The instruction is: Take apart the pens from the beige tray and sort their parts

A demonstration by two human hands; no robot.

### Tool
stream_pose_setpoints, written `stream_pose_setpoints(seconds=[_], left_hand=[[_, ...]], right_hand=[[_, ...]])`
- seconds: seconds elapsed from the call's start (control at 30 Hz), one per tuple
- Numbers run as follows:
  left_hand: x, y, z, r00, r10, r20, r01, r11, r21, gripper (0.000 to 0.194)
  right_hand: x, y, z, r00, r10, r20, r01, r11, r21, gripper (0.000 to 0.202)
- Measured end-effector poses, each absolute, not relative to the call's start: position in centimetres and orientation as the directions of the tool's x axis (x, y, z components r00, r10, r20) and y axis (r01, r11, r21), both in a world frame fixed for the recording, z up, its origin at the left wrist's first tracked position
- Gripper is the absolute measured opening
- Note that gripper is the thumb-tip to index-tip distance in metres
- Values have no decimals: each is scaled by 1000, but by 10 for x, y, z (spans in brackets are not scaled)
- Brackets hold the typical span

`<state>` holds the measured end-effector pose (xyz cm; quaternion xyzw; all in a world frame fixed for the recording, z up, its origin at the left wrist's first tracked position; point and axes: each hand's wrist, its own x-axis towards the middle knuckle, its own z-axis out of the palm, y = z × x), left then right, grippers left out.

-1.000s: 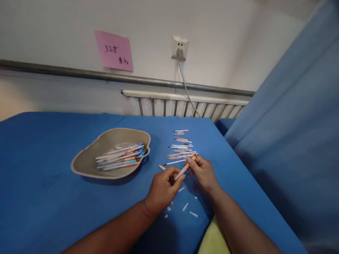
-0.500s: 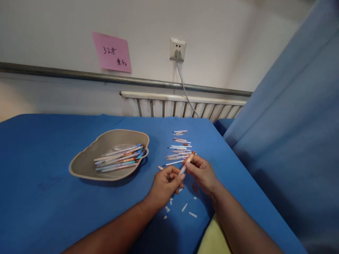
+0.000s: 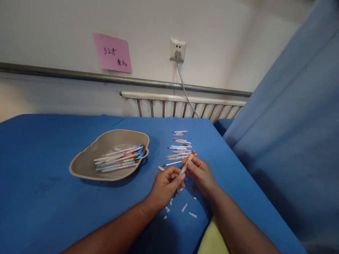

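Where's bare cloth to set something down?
Blue cloth shows bare left of the tray, and between tray and left forearm. Crowded: right of the tray, where loose pen parts, the left hand, right hand and small white pieces gather.

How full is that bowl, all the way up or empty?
Partly full. The bowl has pens lying toward its right side in the picture, while its bare inside shows at the left.
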<state>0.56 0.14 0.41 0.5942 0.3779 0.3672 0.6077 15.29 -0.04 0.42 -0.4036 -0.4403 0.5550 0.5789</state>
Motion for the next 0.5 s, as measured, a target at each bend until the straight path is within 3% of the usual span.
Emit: stream_pose_setpoints(seconds=[0.2,0.33,0.5], left_hand=[[5,3,4,521,851,-65,17,65,998,30],[6,1,4,523,850,-64,7,71,997,31],[7,-4,5,423,902,-85,24,82,996,27]], right_hand=[[166,0,11,50,995,87,-425,101,-900,29],[170,1,9,67,993,94,-330,111,-938,20],[164,2,9,84,992,97,-176,111,-978,30]])
